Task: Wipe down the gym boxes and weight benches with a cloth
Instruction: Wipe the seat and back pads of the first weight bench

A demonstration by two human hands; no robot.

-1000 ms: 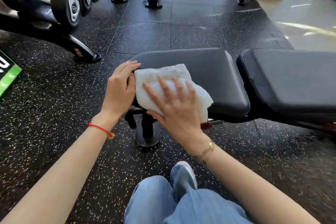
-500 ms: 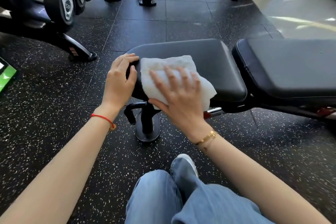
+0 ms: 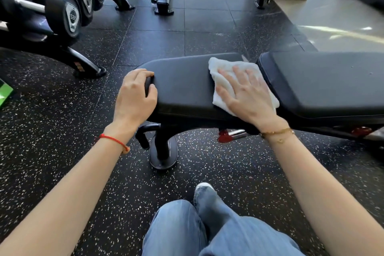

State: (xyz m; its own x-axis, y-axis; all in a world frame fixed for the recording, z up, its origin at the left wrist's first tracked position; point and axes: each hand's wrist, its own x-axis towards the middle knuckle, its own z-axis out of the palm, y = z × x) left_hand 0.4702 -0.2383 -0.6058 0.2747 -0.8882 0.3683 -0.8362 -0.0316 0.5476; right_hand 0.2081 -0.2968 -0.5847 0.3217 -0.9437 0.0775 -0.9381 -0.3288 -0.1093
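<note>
Since half a second earlier, you had slid the white cloth from the left end of the seat pad across to its right end, so it lay beside the gap before the back pad. Your left hand had stayed at the left end of the surface, and bare black vinyl now showed between your two hands.

Your right hand lay flat on the cloth, palm down, its fingers straight and spread apart, pointing toward the far side and pressing the cloth onto the pad. A corner of the cloth stuck out past the fingertips on the far side, and another edge showed near the wrist, just right of the hand. A thin gold bracelet circled that wrist.

Your left hand curled over the rounded left end of the seat pad, fingers bent around its edge and thumb on the near side, gripping it. A red string sat on that wrist. Both forearms reached out from the near side, and a dumbbell rack stood at the far left on the speckled floor.
</note>
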